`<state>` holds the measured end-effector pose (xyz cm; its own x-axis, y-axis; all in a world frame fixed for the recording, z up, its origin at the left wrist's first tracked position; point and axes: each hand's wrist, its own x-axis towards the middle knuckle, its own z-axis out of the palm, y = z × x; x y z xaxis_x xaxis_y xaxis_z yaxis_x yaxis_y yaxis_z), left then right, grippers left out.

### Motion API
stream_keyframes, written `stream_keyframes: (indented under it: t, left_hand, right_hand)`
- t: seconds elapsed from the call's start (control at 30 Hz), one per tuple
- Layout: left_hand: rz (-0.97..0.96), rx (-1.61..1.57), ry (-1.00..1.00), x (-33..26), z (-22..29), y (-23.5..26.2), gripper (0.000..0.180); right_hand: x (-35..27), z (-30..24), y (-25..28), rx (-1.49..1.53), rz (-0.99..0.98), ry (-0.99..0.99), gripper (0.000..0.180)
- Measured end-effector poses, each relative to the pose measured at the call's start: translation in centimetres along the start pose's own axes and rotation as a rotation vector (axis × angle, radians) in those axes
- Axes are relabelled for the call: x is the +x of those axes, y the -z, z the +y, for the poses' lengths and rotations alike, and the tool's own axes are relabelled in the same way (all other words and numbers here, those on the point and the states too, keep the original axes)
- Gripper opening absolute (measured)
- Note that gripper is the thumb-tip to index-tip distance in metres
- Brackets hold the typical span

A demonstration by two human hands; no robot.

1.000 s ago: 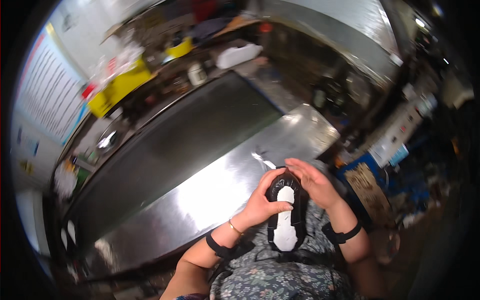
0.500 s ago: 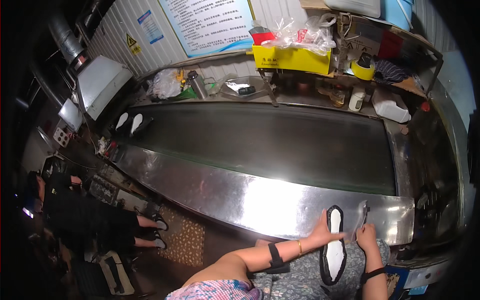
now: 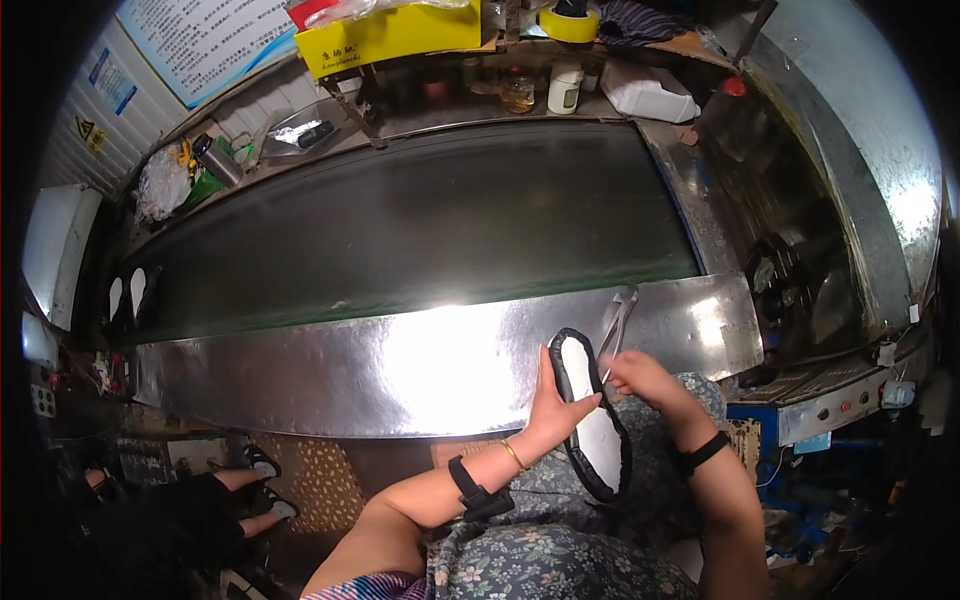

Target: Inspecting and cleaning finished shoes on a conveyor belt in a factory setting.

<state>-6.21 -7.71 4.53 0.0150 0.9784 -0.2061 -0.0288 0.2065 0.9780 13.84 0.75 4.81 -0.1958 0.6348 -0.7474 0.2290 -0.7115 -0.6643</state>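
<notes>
My left hand point(image 3: 556, 408) grips a black shoe upper point(image 3: 623, 452) whose sole side faces up, its edge gathered around a white insole point(image 3: 597, 432). The thumb lies across the middle of the insole and the fingers run along the left side. The shoe rests tilted over my lap, toe end toward the metal ledge. Just right of it, a pair of metal pliers point(image 3: 617, 325) points away from me over the ledge. My right hand point(image 3: 645, 380) has its curled fingers at the handle ends; the fingertips are slightly blurred.
Beyond the shiny metal ledge point(image 3: 280, 362) runs a wide dark conveyor belt point(image 3: 430, 225). Two more shoes with white insoles point(image 3: 138, 293) stand at its far left. A back shelf bears a yellow box point(image 3: 390, 40), jars and a white jug point(image 3: 650, 92). Another person's legs point(image 3: 245, 480) show lower left.
The view has swung right, so the bench appears farther left. My left hand still holds the shoe. My right hand stays by the pliers, with its fingers now at the handle ends.
</notes>
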Motion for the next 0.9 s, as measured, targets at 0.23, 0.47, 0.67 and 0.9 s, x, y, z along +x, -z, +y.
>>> stream_keyframes:
  t: [0.23,0.47,0.67,0.9]
  left_hand:
    - [0.141,0.237,-0.036,-1.5,-0.5,1.2,0.12]
    - [0.035,0.126,-0.021,-0.9,-1.7,-0.2,0.119]
    - [0.07,0.162,-0.031,-0.7,-0.9,-0.1,0.118]
    - [0.046,0.181,-0.036,-0.1,-2.4,-0.7,0.116]
  right_hand:
    - [1.9,3.5,-1.7,0.021,0.055,0.305,0.021]
    - [1.9,2.5,1.8,0.451,0.029,0.113,0.019]
    - [3.2,1.6,-0.8,-0.148,0.32,0.246,0.019]
    - [-5.7,-2.1,1.5,0.141,0.154,0.576,0.022]
